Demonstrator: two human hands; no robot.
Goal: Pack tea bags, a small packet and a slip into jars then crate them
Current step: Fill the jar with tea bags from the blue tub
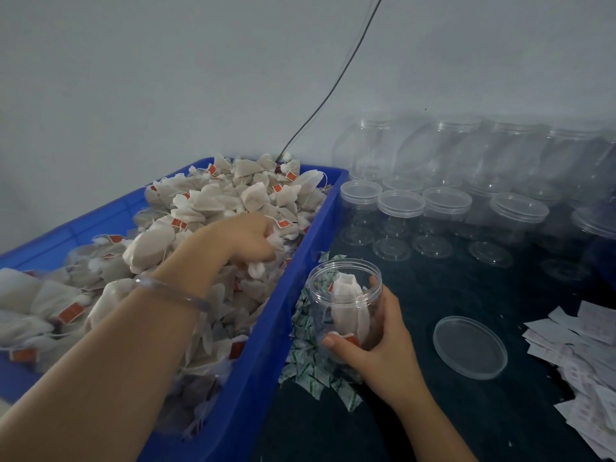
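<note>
A blue crate (293,281) at the left is heaped with white tea bags (213,201) that carry red tags. My left hand (246,238) reaches into the heap and grips a bunch of tea bags. My right hand (376,341) holds a clear open jar (346,295) just right of the crate, tilted a little toward the crate. The jar has a few tea bags inside. Small green-and-white packets (310,365) lie in a pile beneath the jar. A clear lid (470,346) lies flat on the dark table. White paper slips (586,358) are piled at the right edge.
Several empty clear jars (400,211) with lids stand at the back right, with bigger jars (370,148) behind them along the wall. A thin cable (333,85) runs down the wall to the crate's far corner. The table (466,421) has a dark surface.
</note>
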